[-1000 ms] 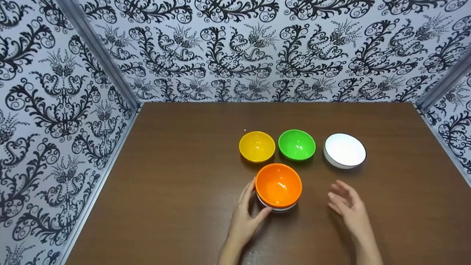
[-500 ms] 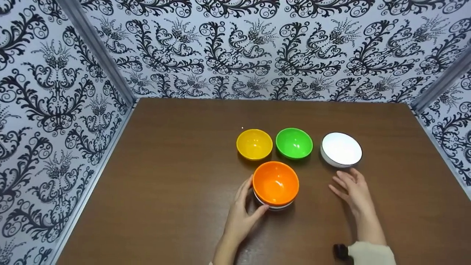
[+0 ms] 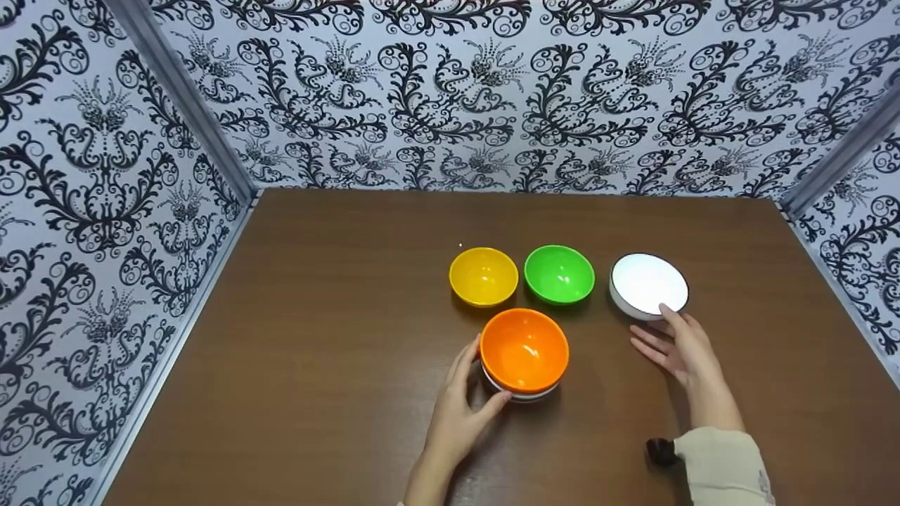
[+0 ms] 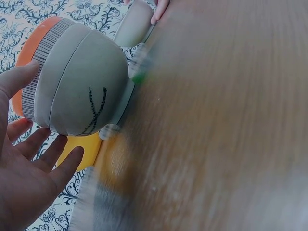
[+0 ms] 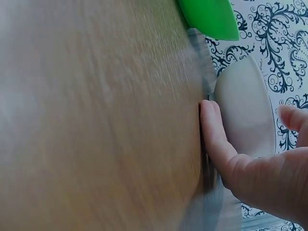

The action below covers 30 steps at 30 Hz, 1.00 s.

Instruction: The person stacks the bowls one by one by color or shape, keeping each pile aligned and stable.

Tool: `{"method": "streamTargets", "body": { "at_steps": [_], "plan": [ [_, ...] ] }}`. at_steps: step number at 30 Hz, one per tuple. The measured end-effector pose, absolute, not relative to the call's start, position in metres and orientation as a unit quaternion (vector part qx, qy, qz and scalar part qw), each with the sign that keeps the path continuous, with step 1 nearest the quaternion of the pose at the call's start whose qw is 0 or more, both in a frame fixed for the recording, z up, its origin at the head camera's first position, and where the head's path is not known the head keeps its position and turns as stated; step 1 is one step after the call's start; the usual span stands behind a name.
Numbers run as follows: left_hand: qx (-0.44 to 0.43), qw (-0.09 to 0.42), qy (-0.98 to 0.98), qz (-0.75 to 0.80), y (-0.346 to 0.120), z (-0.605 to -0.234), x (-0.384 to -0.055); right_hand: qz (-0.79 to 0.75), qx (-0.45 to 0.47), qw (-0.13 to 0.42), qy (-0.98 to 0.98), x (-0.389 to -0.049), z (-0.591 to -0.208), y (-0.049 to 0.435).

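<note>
In the head view my left hand (image 3: 457,414) holds the side of a bowl stack, its thumb at the near rim. On top is an orange bowl (image 3: 524,351), nested in white bowls with dark lines (image 4: 82,77), as the left wrist view shows. My right hand (image 3: 685,348) is at the near side of a white bowl (image 3: 647,284), one fingertip overlapping its rim. In the right wrist view its fingers extend low beside that white bowl (image 5: 245,110), and the thumb stands apart near the rim.
A yellow bowl (image 3: 484,277) and a green bowl (image 3: 560,275) stand behind the stack, left of the white bowl. All rest on a brown wooden table (image 3: 316,351). Patterned walls (image 3: 464,91) rise behind and at both sides.
My right hand has moved forward to the white bowl, and its sleeve has come into view. My left hand stays at the stack. The head view has shifted slightly.
</note>
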<state>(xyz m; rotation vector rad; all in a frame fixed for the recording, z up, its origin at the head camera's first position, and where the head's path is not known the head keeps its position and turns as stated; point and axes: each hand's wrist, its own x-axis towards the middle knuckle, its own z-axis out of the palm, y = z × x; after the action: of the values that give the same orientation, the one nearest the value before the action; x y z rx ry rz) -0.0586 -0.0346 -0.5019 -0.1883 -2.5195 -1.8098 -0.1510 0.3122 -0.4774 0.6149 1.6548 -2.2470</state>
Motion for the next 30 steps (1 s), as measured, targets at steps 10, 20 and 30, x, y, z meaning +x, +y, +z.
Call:
{"method": "streamTargets", "body": {
  "at_steps": [10, 20, 30],
  "plan": [
    [-0.061, 0.018, -0.81, -0.582, -0.036, -0.5015, -0.0598, -0.802, 0.234, 0.131, 0.534, -0.1615, -0.4754, 0.3107],
    [-0.064, 0.017, -0.806, -0.588, -0.0379, -0.5004, -0.0592, -0.804, 0.231, 0.112, 0.536, -0.1603, -0.4777, 0.3082],
    [-0.069, 0.017, -0.81, -0.582, -0.0367, -0.4988, -0.0585, -0.81, 0.222, 0.104, 0.532, -0.1583, -0.4802, 0.3096]
  ]
}}
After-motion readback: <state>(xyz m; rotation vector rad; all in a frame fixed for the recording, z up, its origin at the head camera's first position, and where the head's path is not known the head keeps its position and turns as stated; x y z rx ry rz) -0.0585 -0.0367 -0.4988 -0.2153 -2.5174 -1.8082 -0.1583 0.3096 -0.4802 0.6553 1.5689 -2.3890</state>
